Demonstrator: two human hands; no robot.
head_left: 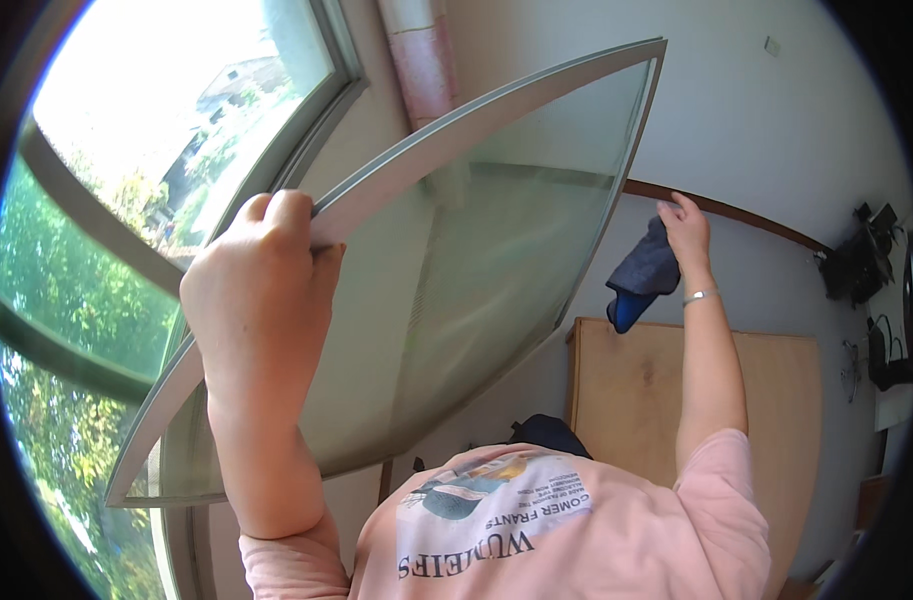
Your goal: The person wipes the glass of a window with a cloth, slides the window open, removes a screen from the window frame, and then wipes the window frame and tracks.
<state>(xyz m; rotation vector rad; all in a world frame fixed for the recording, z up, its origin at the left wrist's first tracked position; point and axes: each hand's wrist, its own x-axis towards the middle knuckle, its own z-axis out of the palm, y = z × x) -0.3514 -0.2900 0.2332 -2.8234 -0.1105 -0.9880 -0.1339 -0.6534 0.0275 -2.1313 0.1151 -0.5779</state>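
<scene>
A large see-through window panel (516, 230) in a slim grey frame stands tilted in front of me, bent into a curve by the lens. Whether its pane is glass or fine mesh I cannot make out. My left hand (261, 265) is closed round the frame's edge, its knuckles toward the window. To the right of the panel, my right hand (686, 232) is raised and apart from it. From its fingers hangs a dark blue cloth (644, 268), with a brighter blue patch at its lower end.
At the left is a window (176, 280) with grey frame bars and greenery outside. A pink and white curtain (421, 60) hangs behind the panel. A light wooden board (696, 385) stands below my right hand. Black items (861, 255) line the right wall.
</scene>
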